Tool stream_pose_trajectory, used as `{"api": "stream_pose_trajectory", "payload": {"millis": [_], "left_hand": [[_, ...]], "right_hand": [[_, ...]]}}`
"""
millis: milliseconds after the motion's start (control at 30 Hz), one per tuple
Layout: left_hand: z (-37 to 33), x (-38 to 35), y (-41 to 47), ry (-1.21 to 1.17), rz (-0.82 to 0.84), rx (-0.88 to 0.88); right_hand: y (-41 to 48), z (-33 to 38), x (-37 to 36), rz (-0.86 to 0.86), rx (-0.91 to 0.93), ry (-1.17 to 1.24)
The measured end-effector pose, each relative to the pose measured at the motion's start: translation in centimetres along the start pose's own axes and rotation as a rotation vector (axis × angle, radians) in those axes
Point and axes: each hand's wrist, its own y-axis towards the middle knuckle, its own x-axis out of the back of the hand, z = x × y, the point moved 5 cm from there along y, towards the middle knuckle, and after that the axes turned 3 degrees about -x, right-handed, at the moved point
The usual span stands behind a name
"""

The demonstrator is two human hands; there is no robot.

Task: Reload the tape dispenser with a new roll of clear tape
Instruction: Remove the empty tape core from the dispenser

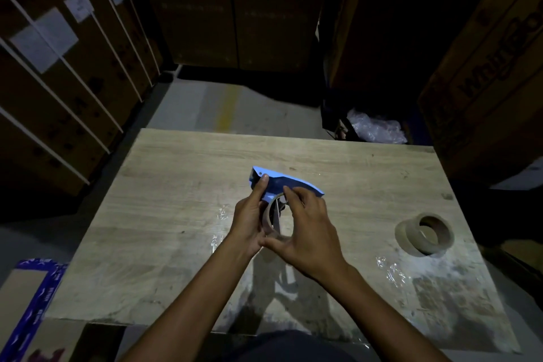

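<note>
Blue tape dispenser (pixel 286 184): left hand (pixel 249 219) and right hand (pixel 305 232) both gripping it above the table (pixel 176 185) (apparently seating a tape ring (pixel 271 219)), spare roll (pixel 424 233) lying apart.

- The left hand (pixel 249 214) reaches forward with its bare forearm extended, fingers (pixel 262 182) stretched forward and gripping.
- The right hand (pixel 305 229) sits just beside it, thumb tips touching, fingers curled in a grip.
</note>
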Motion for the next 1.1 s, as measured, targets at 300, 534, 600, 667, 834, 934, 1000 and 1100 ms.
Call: {"api": "stream_pose_trajectory", "payload": {"millis": [300, 534, 600, 667, 834, 934, 1000, 1100], "left_hand": [[-0.5, 0.5, -0.4, 0.142, -0.005, -0.018], [-0.3, 1.6, 0.6, 0.053, -0.013, 0.008], [0.0, 1.9, 0.8, 0.02, -0.023, 0.029], [0.5, 2.2, 1.2, 0.001, -0.044, 0.049], [1.8, 2.4, 1.9, -0.079, -0.121, 0.117], [2.5, 2.2, 2.4, -0.11, -0.146, 0.12], [3.3, 2.1, 2.9, -0.124, -0.143, 0.137], [4.4, 2.3, 3.6, -0.08, -0.141, 0.154]], "right_hand": [[0.4, 0.5, -0.5, -0.013, 0.033, -0.046], [0.4, 0.8, 1.0, -0.068, 0.035, 0.045], [0.3, 0.5, 1.2, -0.054, 0.013, 0.098], [0.2, 0.1, 1.4, -0.039, -0.021, 0.181], [0.4, -2.0, 1.0, -0.037, -0.18, 0.493], [0.5, -3.7, 0.5, -0.049, -0.284, 0.711], [0.6, -5.2, -0.1, -0.042, -0.364, 0.874], [0.6, -7.3, -1.0, -0.033, -0.471, 1.096]]}}
